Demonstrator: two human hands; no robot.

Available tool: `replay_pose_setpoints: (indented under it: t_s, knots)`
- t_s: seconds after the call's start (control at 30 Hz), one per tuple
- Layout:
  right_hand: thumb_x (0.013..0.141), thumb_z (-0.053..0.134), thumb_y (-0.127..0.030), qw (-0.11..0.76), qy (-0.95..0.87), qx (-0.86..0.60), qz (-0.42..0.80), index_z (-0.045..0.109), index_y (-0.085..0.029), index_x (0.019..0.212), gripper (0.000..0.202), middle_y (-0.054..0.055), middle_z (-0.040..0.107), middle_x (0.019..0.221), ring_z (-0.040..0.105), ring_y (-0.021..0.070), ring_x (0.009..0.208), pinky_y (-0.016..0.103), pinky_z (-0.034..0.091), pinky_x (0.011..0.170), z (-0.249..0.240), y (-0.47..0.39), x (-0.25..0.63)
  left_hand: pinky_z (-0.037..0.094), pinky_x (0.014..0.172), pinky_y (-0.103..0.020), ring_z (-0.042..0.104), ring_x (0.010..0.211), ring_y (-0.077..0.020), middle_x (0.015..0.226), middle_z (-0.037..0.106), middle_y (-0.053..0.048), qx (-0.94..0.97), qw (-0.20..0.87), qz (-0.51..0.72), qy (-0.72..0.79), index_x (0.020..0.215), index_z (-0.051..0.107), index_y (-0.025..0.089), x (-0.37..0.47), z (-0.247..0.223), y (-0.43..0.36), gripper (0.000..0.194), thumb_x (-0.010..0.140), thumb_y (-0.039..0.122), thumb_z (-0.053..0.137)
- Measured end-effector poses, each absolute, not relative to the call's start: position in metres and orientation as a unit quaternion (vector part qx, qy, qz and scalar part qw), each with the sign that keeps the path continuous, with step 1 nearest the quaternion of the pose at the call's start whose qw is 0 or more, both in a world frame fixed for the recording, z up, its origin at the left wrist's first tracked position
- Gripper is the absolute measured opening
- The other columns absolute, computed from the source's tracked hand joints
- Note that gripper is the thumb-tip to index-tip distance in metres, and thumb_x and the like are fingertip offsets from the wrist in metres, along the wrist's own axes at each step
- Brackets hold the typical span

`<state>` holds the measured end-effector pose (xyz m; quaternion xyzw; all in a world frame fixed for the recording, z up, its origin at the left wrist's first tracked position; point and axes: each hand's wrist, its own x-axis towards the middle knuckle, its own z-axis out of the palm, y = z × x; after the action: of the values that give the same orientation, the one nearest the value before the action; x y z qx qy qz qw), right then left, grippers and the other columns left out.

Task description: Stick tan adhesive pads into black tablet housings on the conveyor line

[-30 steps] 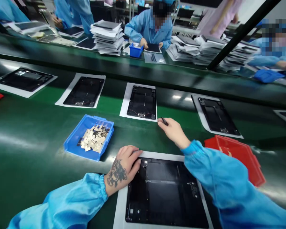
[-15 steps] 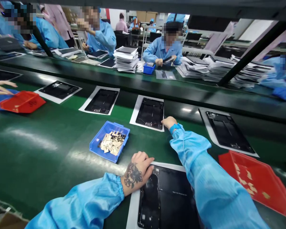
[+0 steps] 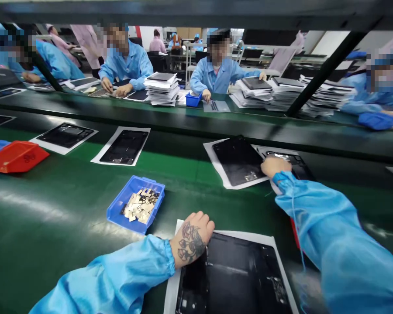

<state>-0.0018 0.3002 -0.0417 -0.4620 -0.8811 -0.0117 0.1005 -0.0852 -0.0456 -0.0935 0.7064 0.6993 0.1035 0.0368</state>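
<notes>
My left hand (image 3: 192,240), tattooed on its back, rests with curled fingers on the top left edge of a black tablet-like panel (image 3: 236,270) lying on white paper in front of me. My right hand (image 3: 276,165) is stretched out to the right edge of another black panel (image 3: 237,159) on white paper, its fingers closed on that edge. This panel lies slanted beside a further panel (image 3: 301,168), which my hand partly covers. A blue bin (image 3: 118,213) holding small pale and black pieces stands left of my left hand.
Two more panels on paper (image 3: 65,135) (image 3: 124,146) lie at the left, near a red bin (image 3: 18,157). Part of another red bin (image 3: 294,233) shows under my right sleeve. Across the bench, people in blue work beside paper stacks (image 3: 162,89); a dark slanted post (image 3: 327,72) crosses the view.
My right hand has moved right, and the panel at it has shifted right and turned, close to its neighbour. My left hand's fingers have curled in. The near panel shows more fully.
</notes>
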Motion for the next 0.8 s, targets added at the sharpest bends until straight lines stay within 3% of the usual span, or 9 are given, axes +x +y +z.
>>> replay_pose_setpoints:
  t_s: [0.07, 0.17, 0.3, 0.53, 0.7, 0.8]
  knots:
    - [0.092, 0.055, -0.034, 0.077, -0.861, -0.500, -0.042, 0.061, -0.014, 0.103, 0.023, 0.006, 0.063, 0.099, 0.062, 0.0155, 0.085, 0.032, 0.051, 0.075, -0.033, 0.311, 0.022, 0.043, 0.062, -0.032, 0.050, 0.070, -0.0202, 0.075, 0.055, -0.005, 0.713, 0.026, 0.091, 0.695, 0.081, 0.052, 0.017, -0.086, -0.082, -0.045, 0.015, 0.082, 0.004, 0.044]
    - [0.095, 0.047, -0.032, 0.067, -0.844, -0.526, -0.075, 0.064, -0.009, 0.103, 0.030, 0.016, 0.065, 0.094, 0.063, 0.0198, 0.084, 0.030, 0.043, 0.065, -0.021, 0.323, 0.048, 0.043, 0.060, -0.031, 0.050, 0.067, -0.0196, 0.073, 0.055, -0.004, 0.713, 0.004, 0.084, 0.696, 0.083, 0.053, 0.017, -0.106, -0.060, -0.030, 0.019, 0.084, 0.003, 0.041]
    - [0.096, 0.037, -0.030, 0.089, -0.838, -0.531, -0.095, 0.065, -0.004, 0.105, 0.039, 0.026, 0.065, 0.090, 0.063, 0.0243, 0.083, 0.034, 0.030, 0.057, -0.015, 0.334, 0.069, 0.046, 0.073, -0.031, 0.053, 0.079, -0.0192, 0.080, 0.057, -0.005, 0.701, -0.032, 0.084, 0.707, 0.093, 0.057, 0.014, -0.170, -0.033, 0.022, 0.021, 0.087, 0.004, 0.040]
    - [0.094, 0.041, -0.032, 0.149, -0.838, -0.510, -0.126, 0.067, -0.009, 0.102, 0.036, 0.021, 0.067, 0.089, 0.061, 0.0201, 0.074, 0.032, 0.024, 0.055, -0.016, 0.333, 0.081, 0.039, 0.096, -0.038, 0.052, 0.105, -0.0182, 0.098, 0.060, -0.006, 0.655, -0.080, 0.118, 0.742, 0.114, 0.057, 0.006, -0.278, -0.009, 0.105, 0.033, 0.091, 0.004, 0.035]
    - [0.094, 0.041, -0.026, 0.193, -0.861, -0.440, -0.167, 0.063, -0.015, 0.112, 0.031, 0.014, 0.066, 0.103, 0.061, 0.0201, 0.085, 0.031, 0.025, 0.058, -0.005, 0.311, 0.076, 0.036, 0.102, -0.048, 0.051, 0.115, -0.0252, 0.120, 0.055, -0.008, 0.571, -0.079, 0.194, 0.794, 0.122, 0.053, 0.011, -0.292, -0.018, 0.121, 0.032, 0.094, 0.026, 0.046]
    - [0.092, 0.040, -0.017, 0.209, -0.881, -0.378, -0.193, 0.062, -0.018, 0.116, 0.033, 0.010, 0.066, 0.108, 0.058, 0.0199, 0.099, 0.030, 0.031, 0.065, 0.009, 0.289, 0.082, 0.033, 0.104, -0.052, 0.046, 0.122, -0.0293, 0.126, 0.052, -0.011, 0.510, -0.043, 0.251, 0.822, 0.125, 0.051, 0.011, -0.288, -0.028, 0.126, 0.037, 0.094, 0.031, 0.047]
